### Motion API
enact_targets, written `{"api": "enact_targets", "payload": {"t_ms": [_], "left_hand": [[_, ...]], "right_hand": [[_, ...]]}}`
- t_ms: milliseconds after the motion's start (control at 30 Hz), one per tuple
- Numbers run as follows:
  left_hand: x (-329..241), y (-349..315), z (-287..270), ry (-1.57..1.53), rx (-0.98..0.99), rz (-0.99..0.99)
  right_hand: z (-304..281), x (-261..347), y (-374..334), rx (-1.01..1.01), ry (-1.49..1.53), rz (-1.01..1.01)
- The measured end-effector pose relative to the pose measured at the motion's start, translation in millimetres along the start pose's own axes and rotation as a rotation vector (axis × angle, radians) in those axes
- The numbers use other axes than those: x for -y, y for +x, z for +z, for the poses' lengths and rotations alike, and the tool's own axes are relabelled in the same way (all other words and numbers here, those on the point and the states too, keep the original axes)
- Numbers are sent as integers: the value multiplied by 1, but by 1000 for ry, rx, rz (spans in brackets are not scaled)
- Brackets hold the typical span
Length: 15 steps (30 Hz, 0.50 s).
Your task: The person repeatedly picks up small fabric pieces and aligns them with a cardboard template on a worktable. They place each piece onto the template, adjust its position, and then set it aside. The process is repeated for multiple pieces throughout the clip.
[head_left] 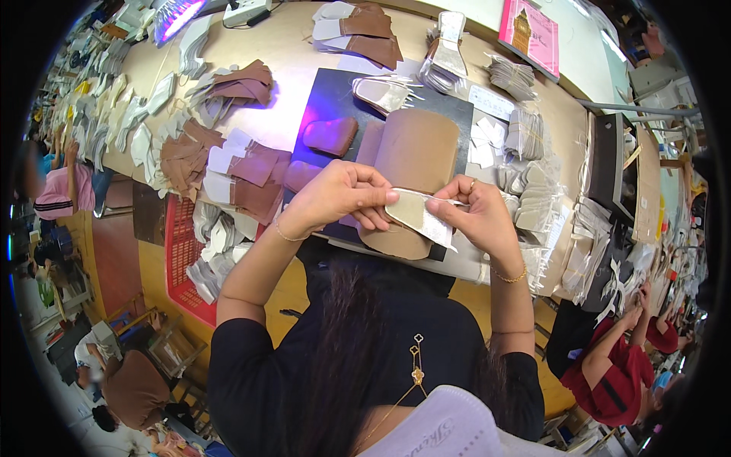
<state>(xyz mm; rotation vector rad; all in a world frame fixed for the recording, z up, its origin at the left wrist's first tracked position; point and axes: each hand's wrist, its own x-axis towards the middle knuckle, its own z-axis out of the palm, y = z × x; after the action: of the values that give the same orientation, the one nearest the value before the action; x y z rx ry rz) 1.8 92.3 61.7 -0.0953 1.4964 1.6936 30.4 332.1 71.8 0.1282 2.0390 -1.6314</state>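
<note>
My left hand [354, 199] and my right hand [474, 209] both pinch a small cream-and-white shoe piece [417, 212]. My left thumb and fingers are closed on its left end. At its upper right edge, where a thin white strip runs, my right thumb presses with the fingers closed. Behind and under the piece stands a curved brown cardboard form [420, 148] on a dark board [335, 95]. A reddish-brown padded piece [330, 136] lies left of the form. Above it rests a pale curved piece with loose white ends [382, 93].
Brown and white cut pieces [247, 171] lie fanned out on the left. A red plastic basket [179, 251] holds pale pieces below the table. Bundled pale pieces [525, 133] crowd the right, near a black box [614, 164]. A purple-lit lamp [177, 19] stands upper left. Co-workers sit at both sides.
</note>
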Motion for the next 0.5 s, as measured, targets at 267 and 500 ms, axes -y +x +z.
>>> {"api": "enact_targets", "payload": {"t_ms": [267,500], "left_hand": [[-3,2,0,29,-30,-18],[2,-1,3,57,-35,-3]], "right_hand": [[5,-36,7,-18,124,-16],[3,-34,-21,-534,-350,-384]]}}
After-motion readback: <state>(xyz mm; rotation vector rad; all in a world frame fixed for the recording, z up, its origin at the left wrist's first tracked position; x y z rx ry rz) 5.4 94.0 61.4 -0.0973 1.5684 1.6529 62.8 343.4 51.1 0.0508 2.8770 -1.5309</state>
